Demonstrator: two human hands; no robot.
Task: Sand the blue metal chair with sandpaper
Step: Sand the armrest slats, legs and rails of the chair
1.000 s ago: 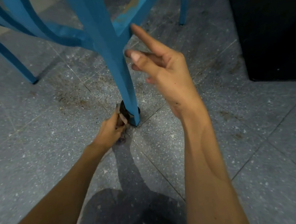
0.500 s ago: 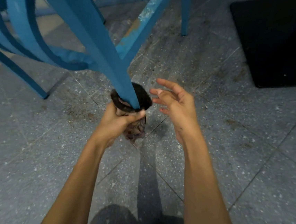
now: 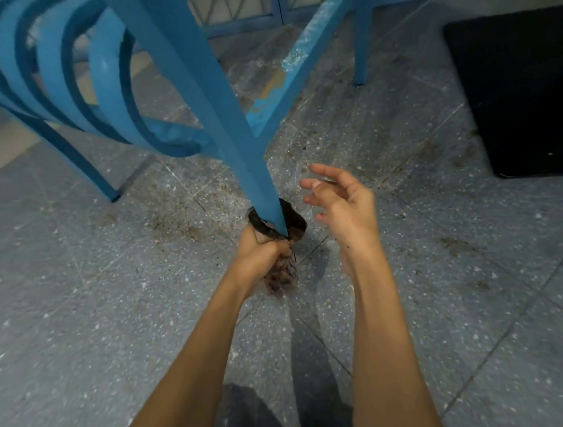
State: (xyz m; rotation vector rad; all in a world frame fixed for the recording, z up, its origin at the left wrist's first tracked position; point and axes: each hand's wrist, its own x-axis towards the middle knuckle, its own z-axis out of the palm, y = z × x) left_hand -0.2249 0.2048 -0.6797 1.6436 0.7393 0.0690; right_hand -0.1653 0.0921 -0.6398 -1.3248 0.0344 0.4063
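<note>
The blue metal chair (image 3: pixel 192 84) stands on the tiled floor with its curved slats at the upper left. Its near leg (image 3: pixel 256 181) runs down to the middle of the view. A dark, worn piece of sandpaper (image 3: pixel 279 275) is wrapped round the foot of that leg, and my left hand (image 3: pixel 260 253) grips it there. Part of the sandpaper hangs below my fist. My right hand (image 3: pixel 344 203) hovers just right of the leg, fingers spread and loosely bent, holding nothing. A crossbar (image 3: pixel 293 60) with chipped paint runs up to the right.
Brown sanding dust (image 3: pixel 178 223) is scattered over the grey speckled floor around the leg. A black mat (image 3: pixel 529 86) lies at the upper right. A blue metal railing (image 3: pixel 254 13) runs along the back. Two other chair legs (image 3: pixel 359 40) stand on the floor behind.
My left hand with the sandpaper moved up off the floor along the leg's foot. My right hand dropped from beside the crossbar to beside the leg's foot. The view tilted upward.
</note>
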